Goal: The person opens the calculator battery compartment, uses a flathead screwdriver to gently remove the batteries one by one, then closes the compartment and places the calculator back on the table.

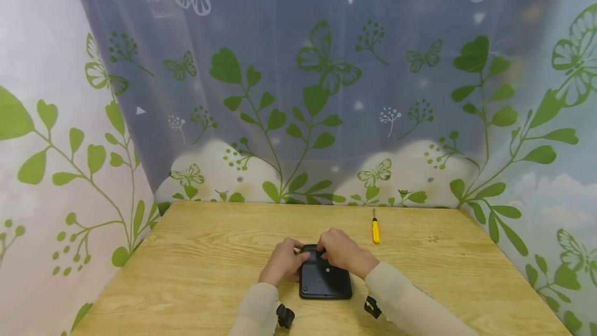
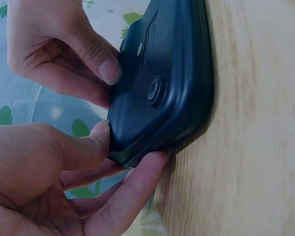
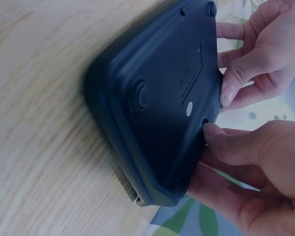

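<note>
While the pale wooden table shows a streaked grain under everything, the left hand curls its fingers round the far left corner of the black case, thumb pressed on its top face. That case is a smooth, matte plastic slab with rounded corners, lying flat near the table's front edge, underside up; its face carries small round feet, a raised ring and a tiny pale dot. The right hand grips the far right corner, thumb on the surface and fingers hooked under the rim. Farther right, well apart, lies a yellow-handled screwdriver with a thin metal shaft.
</note>
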A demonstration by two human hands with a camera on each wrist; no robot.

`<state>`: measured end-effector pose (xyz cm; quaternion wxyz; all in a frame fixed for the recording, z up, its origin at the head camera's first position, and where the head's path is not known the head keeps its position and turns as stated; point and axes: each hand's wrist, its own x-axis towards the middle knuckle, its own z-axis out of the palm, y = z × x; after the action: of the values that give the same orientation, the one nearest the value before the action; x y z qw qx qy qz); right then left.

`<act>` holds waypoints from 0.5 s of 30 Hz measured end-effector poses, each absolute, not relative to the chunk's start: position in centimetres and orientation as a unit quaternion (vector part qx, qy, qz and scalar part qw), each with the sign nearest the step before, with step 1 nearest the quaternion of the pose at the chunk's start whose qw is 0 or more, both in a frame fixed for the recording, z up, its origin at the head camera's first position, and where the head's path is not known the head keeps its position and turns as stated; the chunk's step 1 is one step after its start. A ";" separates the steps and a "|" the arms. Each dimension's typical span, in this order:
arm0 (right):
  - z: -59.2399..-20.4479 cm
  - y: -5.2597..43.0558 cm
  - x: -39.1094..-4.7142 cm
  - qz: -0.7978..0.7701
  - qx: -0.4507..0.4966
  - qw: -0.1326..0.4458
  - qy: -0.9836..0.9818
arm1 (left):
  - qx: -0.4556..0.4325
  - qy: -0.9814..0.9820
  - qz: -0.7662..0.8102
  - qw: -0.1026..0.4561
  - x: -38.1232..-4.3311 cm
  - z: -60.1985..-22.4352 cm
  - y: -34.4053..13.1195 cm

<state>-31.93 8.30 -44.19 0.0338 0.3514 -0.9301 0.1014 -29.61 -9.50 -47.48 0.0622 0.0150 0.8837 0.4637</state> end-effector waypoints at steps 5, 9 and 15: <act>-44.3 8.2 -31.8 0.102 0.349 0.027 -0.931 | 0.015 0.885 0.462 0.063 -29.6 -47.8 -9.6; -44.3 8.3 -31.7 0.102 0.354 0.033 -0.929 | 0.015 0.884 0.463 0.063 -29.6 -47.8 -9.6; -44.3 8.4 -31.9 0.100 0.361 0.043 -0.926 | 0.015 0.883 0.466 0.064 -29.7 -47.6 -9.6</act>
<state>-31.93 8.39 -44.30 0.0434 0.3605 -0.9263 0.1005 -29.66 -9.59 -47.62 0.0635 0.0151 0.8826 0.4655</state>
